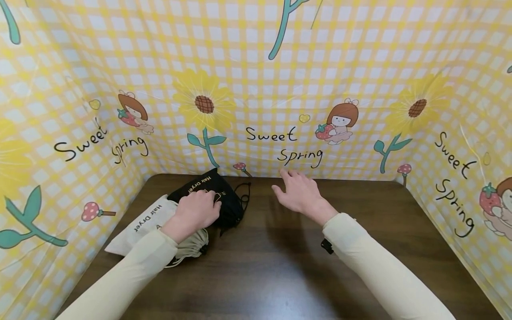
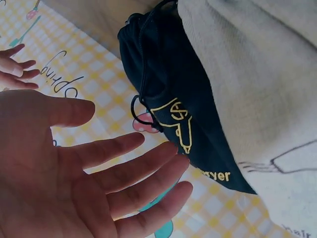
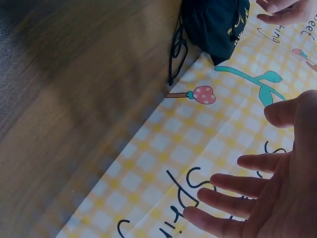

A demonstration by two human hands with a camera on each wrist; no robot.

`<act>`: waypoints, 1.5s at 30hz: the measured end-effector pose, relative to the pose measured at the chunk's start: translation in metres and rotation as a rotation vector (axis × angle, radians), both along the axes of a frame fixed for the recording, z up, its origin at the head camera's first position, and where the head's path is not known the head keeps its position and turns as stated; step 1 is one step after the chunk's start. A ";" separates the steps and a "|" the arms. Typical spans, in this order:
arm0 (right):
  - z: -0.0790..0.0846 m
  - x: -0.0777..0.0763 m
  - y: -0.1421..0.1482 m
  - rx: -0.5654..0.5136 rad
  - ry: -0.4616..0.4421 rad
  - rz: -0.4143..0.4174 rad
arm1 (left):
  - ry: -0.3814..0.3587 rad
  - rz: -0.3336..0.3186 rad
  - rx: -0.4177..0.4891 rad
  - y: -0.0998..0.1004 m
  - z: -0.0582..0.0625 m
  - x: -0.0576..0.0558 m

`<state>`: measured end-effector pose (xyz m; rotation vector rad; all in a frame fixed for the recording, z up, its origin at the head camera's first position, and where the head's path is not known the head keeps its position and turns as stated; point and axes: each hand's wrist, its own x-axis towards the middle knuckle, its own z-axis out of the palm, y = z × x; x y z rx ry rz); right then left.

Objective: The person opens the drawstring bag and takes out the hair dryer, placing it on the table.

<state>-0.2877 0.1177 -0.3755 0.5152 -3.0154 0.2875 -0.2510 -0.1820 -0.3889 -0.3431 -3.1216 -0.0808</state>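
Two drawstring pouches printed "Hair Dryer" lie side by side on the left of the table. The off-white pouch (image 1: 140, 224) is nearer, its gathered mouth facing the middle; the black pouch (image 1: 232, 211) with gold print and a black cord lies behind it. My left hand (image 1: 197, 210) hovers over both, hiding part of each. In the left wrist view that hand (image 2: 94, 168) has its fingers spread, holding nothing, beside the black pouch (image 2: 158, 69). Farther right, my right hand (image 1: 300, 192) is above the back of the table, fingers extended and nothing in them, as the right wrist view confirms.
The brown wooden table (image 1: 260, 266) meets a yellow checked cloth (image 1: 256, 89) hung at the back and both sides, printed with flowers and "Sweet Spring". A small black object (image 1: 327, 246) shows at the right sleeve's cuff.
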 end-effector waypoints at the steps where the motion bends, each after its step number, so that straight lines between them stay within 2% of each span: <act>1: 0.000 0.000 0.000 0.000 0.000 0.001 | -0.007 0.002 -0.003 0.000 -0.001 -0.001; 19: -0.009 0.004 -0.004 0.012 -0.005 0.012 | -0.092 0.015 0.044 0.007 -0.020 -0.003; 26: -0.013 0.003 -0.004 0.004 -0.007 0.018 | -0.128 0.033 0.057 0.009 -0.023 -0.003; 45: -0.022 0.011 -0.010 -0.008 -0.036 0.023 | -0.128 0.060 0.074 0.017 -0.031 -0.004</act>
